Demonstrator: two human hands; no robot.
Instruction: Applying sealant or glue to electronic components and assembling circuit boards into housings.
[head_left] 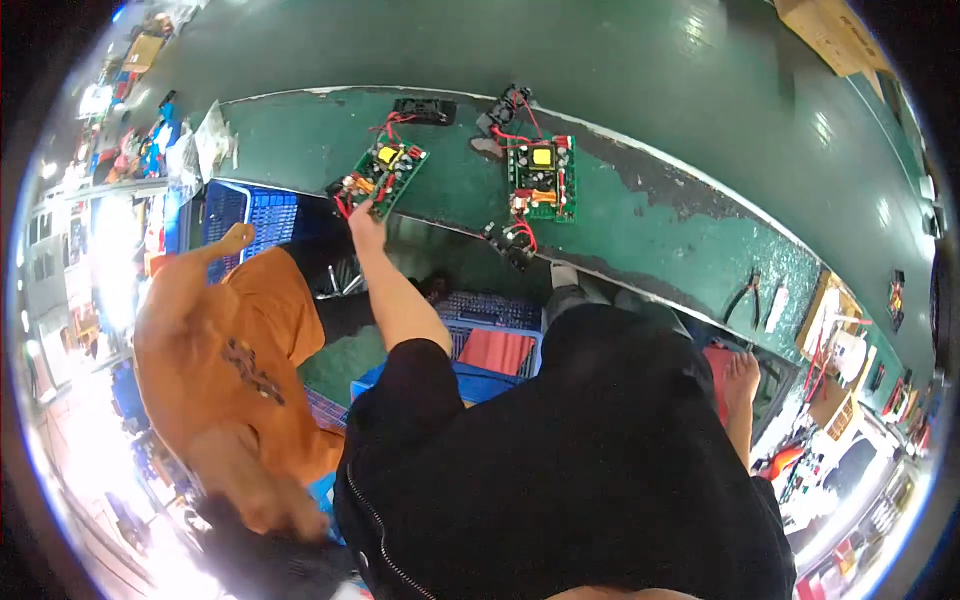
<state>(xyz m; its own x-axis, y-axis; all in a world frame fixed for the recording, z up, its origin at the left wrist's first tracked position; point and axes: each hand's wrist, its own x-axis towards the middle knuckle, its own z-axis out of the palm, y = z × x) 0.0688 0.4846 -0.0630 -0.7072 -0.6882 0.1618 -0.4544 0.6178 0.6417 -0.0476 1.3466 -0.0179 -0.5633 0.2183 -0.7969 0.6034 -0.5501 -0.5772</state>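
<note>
My left hand (367, 228) grips the near left corner of a green circuit board (390, 175) at the bench's front edge. That board carries a yellow transformer and several small parts. Red wires run from it to a black plastic part (425, 110) behind it. To its right lies a second circuit board (542, 178), wired in red to a black part (508, 105) at its far side and a black socket-like part (512, 245) near the front edge. Off to the right, my right hand (742, 375) is low by the bench edge, fingers stretched out, with nothing visible in it.
A co-worker in an orange shirt (235, 370) is close on my left. Blue baskets (270, 215) stand below the green bench (640, 220). Black-handled pliers (745, 298) and a wooden tray (825, 310) with parts lie at right. A cardboard box (830, 35) sits far right.
</note>
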